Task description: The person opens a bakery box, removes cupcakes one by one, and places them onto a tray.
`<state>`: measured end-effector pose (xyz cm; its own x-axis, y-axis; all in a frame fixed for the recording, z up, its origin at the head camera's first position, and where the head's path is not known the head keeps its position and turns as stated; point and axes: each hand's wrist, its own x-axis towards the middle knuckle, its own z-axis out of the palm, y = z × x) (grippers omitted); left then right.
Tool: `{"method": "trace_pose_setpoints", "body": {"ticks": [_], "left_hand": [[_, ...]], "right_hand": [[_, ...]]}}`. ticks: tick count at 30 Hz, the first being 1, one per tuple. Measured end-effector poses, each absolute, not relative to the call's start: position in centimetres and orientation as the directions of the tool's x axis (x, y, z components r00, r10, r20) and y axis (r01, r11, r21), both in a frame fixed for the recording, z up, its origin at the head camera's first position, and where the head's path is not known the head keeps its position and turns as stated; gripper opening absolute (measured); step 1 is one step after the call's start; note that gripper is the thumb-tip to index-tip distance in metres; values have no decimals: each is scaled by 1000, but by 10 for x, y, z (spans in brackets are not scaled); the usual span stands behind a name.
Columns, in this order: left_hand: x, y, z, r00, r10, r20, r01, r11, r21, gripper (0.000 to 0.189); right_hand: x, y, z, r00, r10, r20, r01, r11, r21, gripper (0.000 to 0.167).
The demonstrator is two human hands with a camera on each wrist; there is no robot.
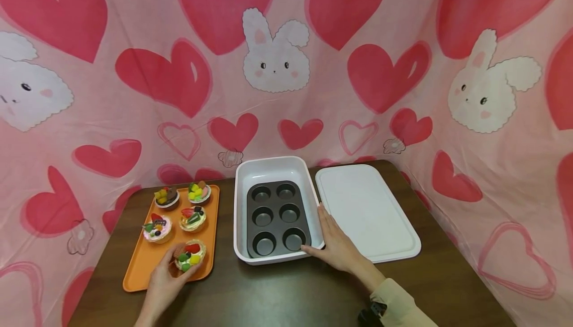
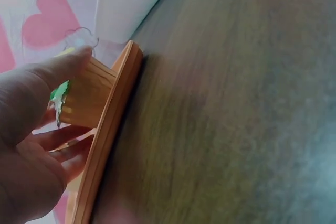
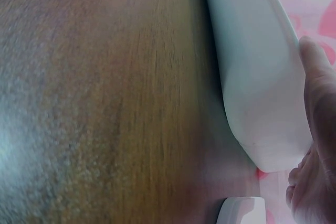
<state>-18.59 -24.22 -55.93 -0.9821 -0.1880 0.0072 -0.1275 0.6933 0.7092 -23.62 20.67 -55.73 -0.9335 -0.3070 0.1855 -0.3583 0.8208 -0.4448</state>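
Note:
My left hand (image 1: 166,279) holds a fruit tart (image 1: 193,256) at the near end of an orange tray (image 1: 136,273). Thumb and fingers lie on opposite sides of it. In the left wrist view the golden tart (image 2: 86,98) stands against the tray. Green, red and yellow pieces top its cream. My right hand (image 1: 336,245) rests at the near right corner of a white rectangular container (image 1: 239,207), its thumb on the near rim and its fairly straight fingers along the right side. Inside sits a dark muffin pan (image 1: 276,219) with several round cups.
Several more topped tarts, including a pink one (image 1: 157,228) and a dark one (image 1: 166,197), stand on the orange tray. Right of the container lies a white lid or board (image 1: 367,210). The wooden table (image 1: 268,297) backs onto a pink heart-patterned cloth (image 1: 277,108).

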Motion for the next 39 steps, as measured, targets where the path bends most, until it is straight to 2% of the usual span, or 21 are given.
{"method": "trace_pose_setpoints", "body": {"ticks": [8,16,22,26,35,39], "left_hand": [[-188,-246,-566,-981,-125,147,4,749,662,78],[-188,-251,-571,-947,-57,315,121,848,516,75],[-185,-255,-569,-966,-28,257,68,931,358,90],[-183,-255,-564,-972,-20,235,52,953,298,96],[-181,-256,-555,-987,-27,161,16,966,258,106],[-184,-252,-545,-984,-9,177,38,965,258,107]], "right_hand": [[-237,205,-557,-931,-308,195,-364,816,-449,121],[-237,204,-559,-937,-306,172,-351,820,-453,121],[-237,203,-558,-933,-310,180,-359,818,-449,121],[-238,201,-558,-929,-311,199,-369,813,-450,121],[-239,199,-556,-931,-314,184,-364,826,-430,121],[-240,199,-549,-934,-317,164,-357,836,-417,121]]}}
